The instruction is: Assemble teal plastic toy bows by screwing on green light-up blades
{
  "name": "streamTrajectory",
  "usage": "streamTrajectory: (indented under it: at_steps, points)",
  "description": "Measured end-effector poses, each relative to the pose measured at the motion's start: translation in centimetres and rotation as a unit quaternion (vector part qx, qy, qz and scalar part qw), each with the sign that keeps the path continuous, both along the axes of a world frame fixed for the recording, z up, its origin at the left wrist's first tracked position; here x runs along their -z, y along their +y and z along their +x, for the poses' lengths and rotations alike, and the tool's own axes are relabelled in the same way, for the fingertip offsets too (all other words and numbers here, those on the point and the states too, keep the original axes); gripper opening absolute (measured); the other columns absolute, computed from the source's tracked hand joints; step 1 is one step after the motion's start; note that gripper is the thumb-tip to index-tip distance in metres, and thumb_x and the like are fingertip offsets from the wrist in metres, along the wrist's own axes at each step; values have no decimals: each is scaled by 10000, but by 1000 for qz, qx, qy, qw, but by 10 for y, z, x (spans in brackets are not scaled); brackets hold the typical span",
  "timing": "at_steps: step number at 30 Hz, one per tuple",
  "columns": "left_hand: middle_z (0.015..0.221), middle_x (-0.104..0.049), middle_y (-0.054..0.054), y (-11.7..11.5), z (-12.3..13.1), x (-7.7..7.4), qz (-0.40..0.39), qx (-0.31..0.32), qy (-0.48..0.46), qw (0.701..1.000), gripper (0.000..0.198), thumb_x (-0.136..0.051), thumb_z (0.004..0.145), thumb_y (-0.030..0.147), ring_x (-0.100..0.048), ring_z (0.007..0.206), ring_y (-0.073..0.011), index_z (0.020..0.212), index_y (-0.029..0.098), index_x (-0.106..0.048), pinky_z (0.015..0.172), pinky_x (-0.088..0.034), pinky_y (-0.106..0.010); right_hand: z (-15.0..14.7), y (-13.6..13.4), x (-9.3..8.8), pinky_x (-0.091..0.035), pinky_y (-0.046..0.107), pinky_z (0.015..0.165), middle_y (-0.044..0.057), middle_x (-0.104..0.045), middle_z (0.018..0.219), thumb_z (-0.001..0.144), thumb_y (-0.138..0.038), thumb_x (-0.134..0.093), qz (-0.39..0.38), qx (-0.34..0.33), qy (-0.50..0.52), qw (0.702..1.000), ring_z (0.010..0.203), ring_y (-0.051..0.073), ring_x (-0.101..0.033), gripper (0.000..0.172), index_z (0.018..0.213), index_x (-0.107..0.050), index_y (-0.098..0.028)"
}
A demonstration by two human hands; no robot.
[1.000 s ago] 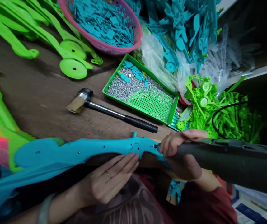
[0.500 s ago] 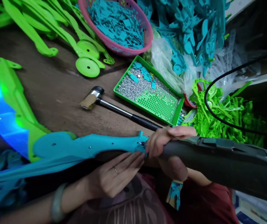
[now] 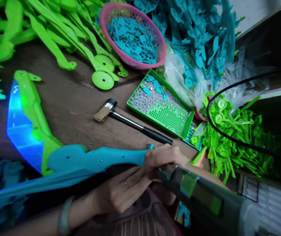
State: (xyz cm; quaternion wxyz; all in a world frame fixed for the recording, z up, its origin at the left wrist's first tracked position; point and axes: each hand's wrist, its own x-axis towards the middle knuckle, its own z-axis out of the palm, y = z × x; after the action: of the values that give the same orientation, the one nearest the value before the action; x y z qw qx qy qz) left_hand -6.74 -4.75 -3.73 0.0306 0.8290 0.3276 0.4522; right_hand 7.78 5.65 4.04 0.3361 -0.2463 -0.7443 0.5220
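Observation:
My left hand [image 3: 121, 190], with a ring and a bracelet on it, lies along the near side of a long blue plastic piece [image 3: 93, 160], fingers closed against its right end. A green plastic arm [image 3: 36, 114] with a shiny blue panel [image 3: 24, 124] joins that piece at the left. My right hand [image 3: 165, 160] is wrapped about the front of a dark electric screwdriver [image 3: 204, 200], its fingers over the blue piece's right end. They hide the tool's tip. Small blue parts [image 3: 184, 213] show below the screwdriver.
A rubber mallet [image 3: 130, 121] lies beyond my hands, beside a green tray [image 3: 160, 129] of screws. Farther back stand a pink basket [image 3: 163, 59] of blue parts and heaps of green [image 3: 238, 141] and blue pieces [image 3: 201, 36]. A black cable [image 3: 210, 121] loops at the right.
The screwdriver's rear end has swung down and toward me, and my right hand has rolled over the blue piece's end, covering it. The whole view has shifted slightly.

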Motion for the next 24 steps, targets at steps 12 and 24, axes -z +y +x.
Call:
streamTrajectory:
  at_steps: [12, 24]
  points:
    - [1309, -706, -119, 10, 6, 2, 13, 13, 11, 1000, 368, -387, 1010, 112, -614, 1300, -238, 1130, 89, -734, 1231, -371, -384, 6, 130, 8, -395, 234, 409, -127, -395, 510, 843, -382, -504, 68, 337, 166, 924, 373, 105, -416, 193, 994, -446, -278]
    - [1329, -693, -132, 12, 1, -8, -48, -26, 28, 998, 314, -465, 1001, 78, -549, 1373, -274, 1215, 76, -694, 1214, -403, -435, 5, 110, -18, -398, 250, 421, -110, -398, 515, 818, -365, -531, 57, 353, 164, 919, 387, 110, -432, 165, 950, -490, -275]
